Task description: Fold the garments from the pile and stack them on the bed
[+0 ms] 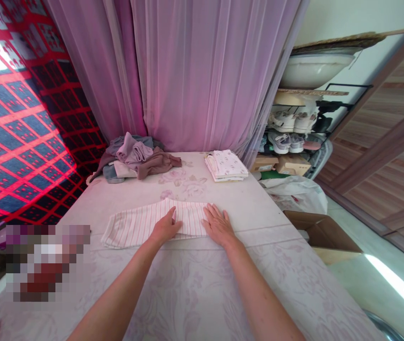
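Observation:
Striped pants (134,225), white with pink lines, lie folded lengthwise across the table, their wide end to the left. My left hand (164,229) rests on the middle of the cloth, index finger and thumb apart, the other fingers partly hidden. Lying flat over the right end of the pants is my right hand (219,226), its fingers spread. Beyond my hands, at the back right, sits a neat stack of folded white clothes (227,165) with a small print. A loose heap of mauve, brown and grey clothes (138,158) is at the back left.
A pale flowered cover (194,284) spreads over the table. A lilac curtain (205,76) hangs behind it. On the right are an open cardboard box (322,232), a white plastic bag (297,192) and a rack with shoes (287,142). A blurred patch (47,263) hides the left edge.

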`<action>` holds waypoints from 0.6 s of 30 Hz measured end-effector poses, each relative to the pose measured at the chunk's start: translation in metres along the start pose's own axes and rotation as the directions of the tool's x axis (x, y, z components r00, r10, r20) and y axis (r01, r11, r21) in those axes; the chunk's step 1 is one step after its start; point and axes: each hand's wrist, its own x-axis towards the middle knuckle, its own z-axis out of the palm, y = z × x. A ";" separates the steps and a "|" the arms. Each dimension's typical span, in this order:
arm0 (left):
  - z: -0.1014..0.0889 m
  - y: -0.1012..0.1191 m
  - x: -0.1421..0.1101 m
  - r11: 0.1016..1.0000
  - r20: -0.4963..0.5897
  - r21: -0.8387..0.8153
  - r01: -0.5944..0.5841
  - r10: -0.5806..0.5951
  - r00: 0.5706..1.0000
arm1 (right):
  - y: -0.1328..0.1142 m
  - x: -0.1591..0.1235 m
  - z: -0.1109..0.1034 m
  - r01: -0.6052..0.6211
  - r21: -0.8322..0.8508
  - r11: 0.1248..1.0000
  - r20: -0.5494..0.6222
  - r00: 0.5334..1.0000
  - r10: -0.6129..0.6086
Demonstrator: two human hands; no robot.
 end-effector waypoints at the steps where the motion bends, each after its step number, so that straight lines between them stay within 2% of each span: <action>1: 0.000 -0.001 0.001 1.000 0.011 -0.026 0.004 -0.004 1.000 | 0.004 0.001 -0.001 0.004 0.021 1.000 -0.017 1.000 -0.004; 4: -0.001 -0.004 0.003 0.990 0.056 -0.142 0.024 -0.017 0.998 | 0.018 0.012 -0.012 0.018 0.085 0.996 -0.085 0.996 -0.011; 6: -0.002 -0.005 0.003 0.970 0.080 -0.240 0.049 -0.030 0.996 | 0.025 0.025 -0.026 0.022 0.069 0.997 -0.102 0.995 -0.015; 9: -0.002 -0.005 0.003 0.930 0.103 -0.355 0.090 -0.057 0.993 | 0.025 0.047 -0.045 0.073 -0.037 0.997 0.020 0.997 -0.072; 12: -0.001 -0.006 0.004 0.920 0.108 -0.379 0.098 -0.062 0.992 | 0.016 0.067 -0.057 0.155 -0.111 0.982 0.179 0.975 -0.134; 18: 0.004 -0.015 0.008 0.904 0.087 -0.427 0.018 0.022 0.996 | -0.002 0.089 -0.070 0.192 -0.137 0.972 0.337 0.932 -0.136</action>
